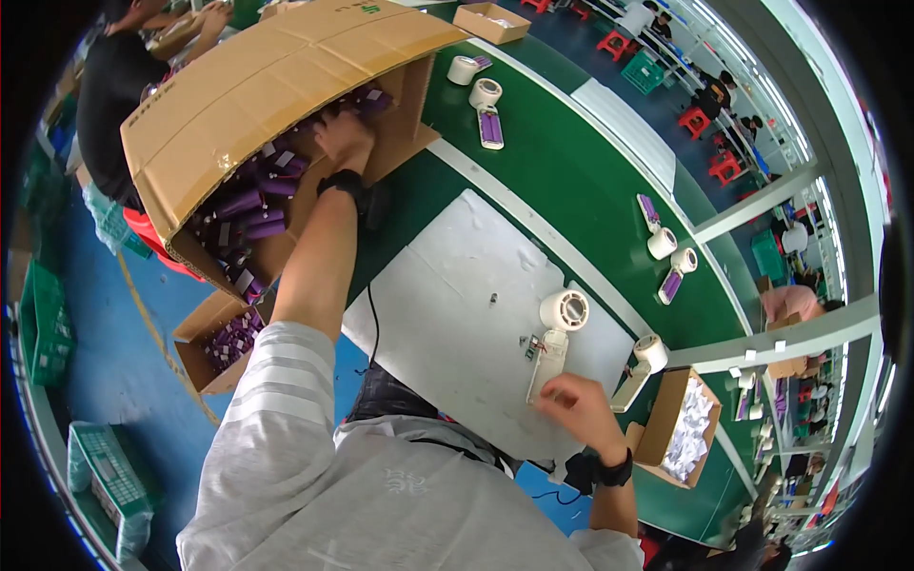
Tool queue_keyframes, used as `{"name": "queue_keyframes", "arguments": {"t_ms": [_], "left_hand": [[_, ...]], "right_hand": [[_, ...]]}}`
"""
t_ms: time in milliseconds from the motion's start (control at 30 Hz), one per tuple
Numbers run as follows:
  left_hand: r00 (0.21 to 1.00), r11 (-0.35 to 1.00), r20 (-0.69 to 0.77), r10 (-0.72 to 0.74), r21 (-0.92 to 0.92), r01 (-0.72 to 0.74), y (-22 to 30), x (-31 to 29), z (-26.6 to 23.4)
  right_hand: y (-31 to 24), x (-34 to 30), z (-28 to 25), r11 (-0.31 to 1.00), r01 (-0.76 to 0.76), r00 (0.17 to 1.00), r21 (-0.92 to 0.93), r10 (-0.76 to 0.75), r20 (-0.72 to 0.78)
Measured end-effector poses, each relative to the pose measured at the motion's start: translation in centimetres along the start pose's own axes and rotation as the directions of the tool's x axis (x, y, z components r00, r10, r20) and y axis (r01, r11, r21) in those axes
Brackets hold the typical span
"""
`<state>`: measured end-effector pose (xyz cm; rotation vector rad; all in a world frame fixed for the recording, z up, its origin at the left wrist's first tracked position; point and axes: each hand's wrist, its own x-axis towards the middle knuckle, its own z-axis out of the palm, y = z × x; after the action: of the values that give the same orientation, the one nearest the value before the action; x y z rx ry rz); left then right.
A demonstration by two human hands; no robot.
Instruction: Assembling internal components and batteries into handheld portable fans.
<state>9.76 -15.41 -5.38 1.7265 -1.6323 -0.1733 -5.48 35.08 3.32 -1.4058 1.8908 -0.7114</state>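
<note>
My left hand (345, 141) reaches into a large cardboard box (286, 71) lying on its side, among purple battery packs (249, 205) with white labels. Its fingertips are partly hidden there, so I cannot tell whether they grip a pack. On the white work sheet (447, 276) lies a white handheld fan (566, 310), its round head away from me and its handle opened up, with small parts and wires showing. My right hand (581, 409) is closed at the lower end of that handle, thumb and fingers pinching it. A small metallic part (493, 299) lies left of the fan head.
Another white fan (650, 354) lies right of the sheet, by a carton of white pieces (687, 428). Several fans with purple packs (489, 126) sit on the green conveyor belt (562, 152). A smaller purple-filled carton (211, 333) stands lower left. A co-worker (119, 105) sits beyond the large box.
</note>
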Motion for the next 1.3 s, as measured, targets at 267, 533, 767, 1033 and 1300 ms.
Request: {"name": "queue_keyframes", "arguments": {"t_ms": [267, 533, 767, 1033, 1300], "left_hand": [[0.984, 0.985, 0.041, 0.173, -0.029, -0.172, -0.7, -0.8, -3.1], [0.614, 0.507, 0.519, 0.594, -0.834, 0.215, 9.2, -17.3, -14.9], [0.184, 0.311, 0.264, 0.947, -0.898, -0.312, 11.7, -28.8, -18.5], [0.000, 0.586, 0.608, 0.794, -0.766, -0.263, 11.2, -28.5, -14.6], [-0.302, 0.540, 0.583, 0.754, -0.813, -0.219, 15.2, -27.3, -10.0]], "right_hand": [[5.3, 3.6, -0.1, 0.869, 0.000, 0.946, 0.494, 0.160, -0.281], [7.3, 2.3, 0.5, 0.803, 0.177, 0.888, 0.569, 0.119, -0.445], [5.0, 2.0, 1.2, 0.604, 0.457, 0.756, 0.652, 0.123, -0.643], [6.6, 2.5, 1.5, 0.770, 0.350, 0.679, 0.534, 0.185, -0.710], [6.1, 2.8, 1.4, 0.894, 0.265, 0.678, 0.361, 0.093, -0.729]]}}
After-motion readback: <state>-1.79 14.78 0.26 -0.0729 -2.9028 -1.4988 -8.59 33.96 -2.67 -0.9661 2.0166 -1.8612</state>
